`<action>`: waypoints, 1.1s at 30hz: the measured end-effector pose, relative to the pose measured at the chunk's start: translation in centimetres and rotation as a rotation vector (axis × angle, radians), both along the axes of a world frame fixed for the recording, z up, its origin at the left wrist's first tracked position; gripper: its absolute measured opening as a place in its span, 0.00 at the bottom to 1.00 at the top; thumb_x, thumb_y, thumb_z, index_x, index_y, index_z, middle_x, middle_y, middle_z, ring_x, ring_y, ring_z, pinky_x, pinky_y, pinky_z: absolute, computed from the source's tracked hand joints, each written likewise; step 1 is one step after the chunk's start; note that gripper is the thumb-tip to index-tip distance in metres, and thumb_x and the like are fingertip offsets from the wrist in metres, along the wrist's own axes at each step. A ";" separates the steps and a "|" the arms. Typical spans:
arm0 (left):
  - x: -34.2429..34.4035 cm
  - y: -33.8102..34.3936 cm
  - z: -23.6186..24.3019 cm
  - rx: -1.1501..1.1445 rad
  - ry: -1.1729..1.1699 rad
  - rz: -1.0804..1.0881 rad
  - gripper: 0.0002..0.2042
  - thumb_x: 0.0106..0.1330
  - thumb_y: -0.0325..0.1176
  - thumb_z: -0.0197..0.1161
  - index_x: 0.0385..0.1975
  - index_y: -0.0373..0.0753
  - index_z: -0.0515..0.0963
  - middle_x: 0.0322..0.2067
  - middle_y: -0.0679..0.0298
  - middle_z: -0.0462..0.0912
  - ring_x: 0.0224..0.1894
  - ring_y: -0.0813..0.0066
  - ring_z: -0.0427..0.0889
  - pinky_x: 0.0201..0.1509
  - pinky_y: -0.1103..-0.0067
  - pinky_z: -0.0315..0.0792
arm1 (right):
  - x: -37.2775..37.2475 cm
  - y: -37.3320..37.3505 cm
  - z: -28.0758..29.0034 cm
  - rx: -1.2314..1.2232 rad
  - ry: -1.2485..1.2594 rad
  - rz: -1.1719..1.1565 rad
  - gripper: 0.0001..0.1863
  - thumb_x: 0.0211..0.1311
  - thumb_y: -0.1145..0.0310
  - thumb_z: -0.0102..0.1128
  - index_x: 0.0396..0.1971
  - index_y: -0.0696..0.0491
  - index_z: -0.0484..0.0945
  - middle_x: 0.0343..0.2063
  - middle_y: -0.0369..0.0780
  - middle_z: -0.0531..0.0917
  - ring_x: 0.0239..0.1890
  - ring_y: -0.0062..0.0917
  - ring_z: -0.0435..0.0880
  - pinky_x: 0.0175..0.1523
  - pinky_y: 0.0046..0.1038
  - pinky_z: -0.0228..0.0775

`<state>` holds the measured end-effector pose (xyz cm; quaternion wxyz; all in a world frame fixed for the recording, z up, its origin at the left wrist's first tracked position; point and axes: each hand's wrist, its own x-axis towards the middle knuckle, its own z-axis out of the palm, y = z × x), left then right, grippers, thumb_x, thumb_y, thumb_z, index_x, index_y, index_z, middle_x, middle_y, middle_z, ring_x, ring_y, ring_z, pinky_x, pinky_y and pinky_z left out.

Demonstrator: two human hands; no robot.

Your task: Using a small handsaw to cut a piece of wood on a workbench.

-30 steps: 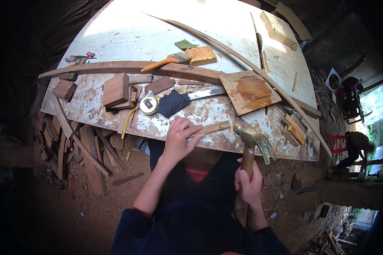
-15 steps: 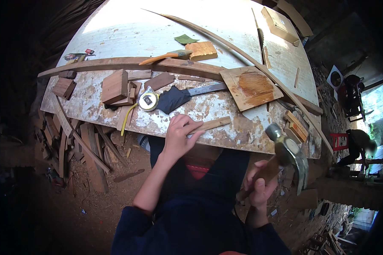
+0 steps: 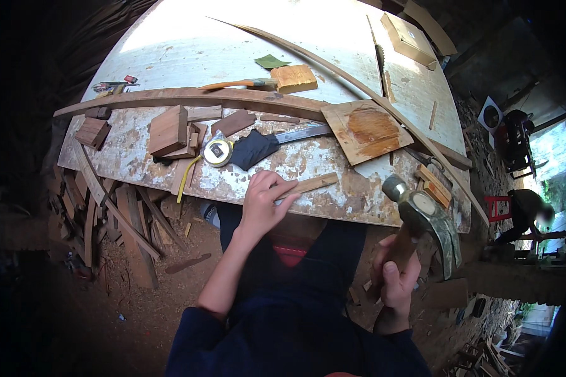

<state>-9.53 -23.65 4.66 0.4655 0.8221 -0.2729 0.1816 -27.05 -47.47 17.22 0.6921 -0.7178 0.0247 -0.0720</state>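
At the near edge of the worn white worktable, my left hand (image 3: 265, 204) pinches a small wooden strip (image 3: 316, 183), which lies angled on the top. My right hand (image 3: 396, 273) grips the wooden handle of a claw hammer (image 3: 431, 220) below the table's right front, the steel head turned up and outward. Just beyond my left fingers are a tape measure (image 3: 217, 152) with a yellow tongue, a dark cloth (image 3: 253, 151) and a metal bar (image 3: 302, 133). A stained square board (image 3: 366, 132) rests above the strip.
Long battens (image 3: 122, 99) cross the tabletop, with a paintbrush (image 3: 227, 85), several wood blocks (image 3: 166, 132) and a cardboard-coloured box (image 3: 409, 41). Offcuts (image 3: 132, 226) pile below the left edge. A person (image 3: 525, 213) bends over at the far right, near a red frame (image 3: 498, 208).
The hammer in my right hand has tipped rightward, its head turning and ending farther right and lower. My left hand stays on the strip at nearly the same place.
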 end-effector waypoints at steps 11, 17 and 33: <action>-0.5 0.1 -0.5 0.014 -0.011 -0.003 0.14 0.50 0.32 0.79 0.37 0.38 0.88 0.28 0.64 0.79 0.35 0.63 0.78 0.44 0.70 0.71 | 4.2 -2.0 6.6 -0.510 0.259 0.235 0.20 0.70 0.61 0.61 0.52 0.62 0.75 0.25 0.37 0.77 0.29 0.20 0.75 0.40 0.26 0.70; -0.2 0.1 -0.5 -0.020 -0.034 0.019 0.13 0.51 0.32 0.78 0.37 0.38 0.88 0.28 0.63 0.78 0.36 0.63 0.77 0.45 0.69 0.71 | 5.2 -2.0 5.6 -0.362 0.014 0.127 0.23 0.73 0.55 0.56 0.52 0.62 0.72 0.23 0.34 0.75 0.22 0.14 0.72 0.30 0.21 0.64; -0.3 0.2 -0.6 -0.015 -0.057 0.014 0.13 0.51 0.33 0.78 0.37 0.39 0.88 0.28 0.63 0.78 0.36 0.63 0.77 0.46 0.68 0.70 | 9.1 -2.1 4.5 -0.608 0.240 0.294 0.18 0.76 0.57 0.51 0.46 0.59 0.75 0.23 0.38 0.76 0.30 0.22 0.78 0.38 0.31 0.71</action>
